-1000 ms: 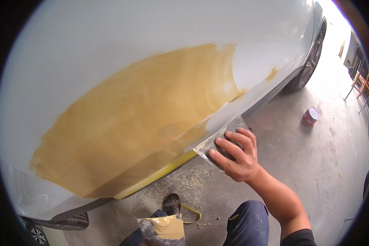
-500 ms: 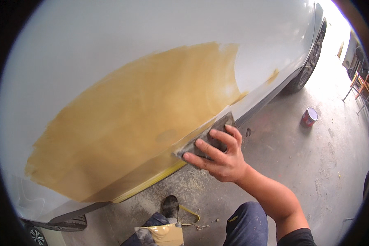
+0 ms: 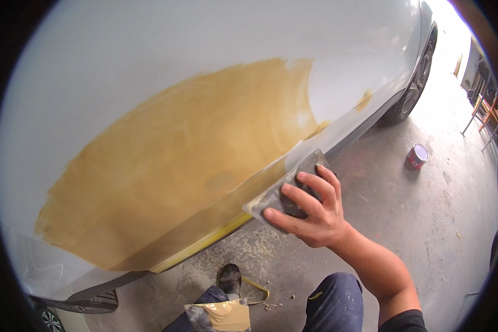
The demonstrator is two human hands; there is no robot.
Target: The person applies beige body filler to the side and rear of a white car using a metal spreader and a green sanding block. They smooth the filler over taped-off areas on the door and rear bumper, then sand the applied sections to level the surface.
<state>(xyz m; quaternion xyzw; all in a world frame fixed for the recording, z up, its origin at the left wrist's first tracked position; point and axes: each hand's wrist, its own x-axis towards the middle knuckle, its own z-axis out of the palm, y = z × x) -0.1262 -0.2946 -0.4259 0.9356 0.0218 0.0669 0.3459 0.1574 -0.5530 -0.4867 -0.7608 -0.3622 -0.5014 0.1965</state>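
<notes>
My right hand (image 3: 312, 207) grips a wide grey filler spreader (image 3: 310, 162), its fingers spread over the blade's face and the thumb out of sight. The spreader is beside the lower edge of a pale car body panel (image 3: 149, 44); whether its edge touches the panel I cannot tell. A broad coat of tan body filler (image 3: 205, 133) covers the panel, with a small greyish spot low in it. At the bottom edge is a mixing board (image 3: 196, 316) with a glossy tan heap of filler (image 3: 229, 314). My left hand is not visible.
Yellow masking tape (image 3: 205, 242) runs along the sill. A lidded paint can (image 3: 418, 156) stands on the concrete floor (image 3: 393, 205) at right. A car wheel (image 3: 415, 88) is farther back. My shoe (image 3: 230, 279) and a loose yellow strip (image 3: 257, 293) lie below the panel.
My right hand and the spreader have shifted a little right and away from the filler coat. The board at the bottom has barely moved.
</notes>
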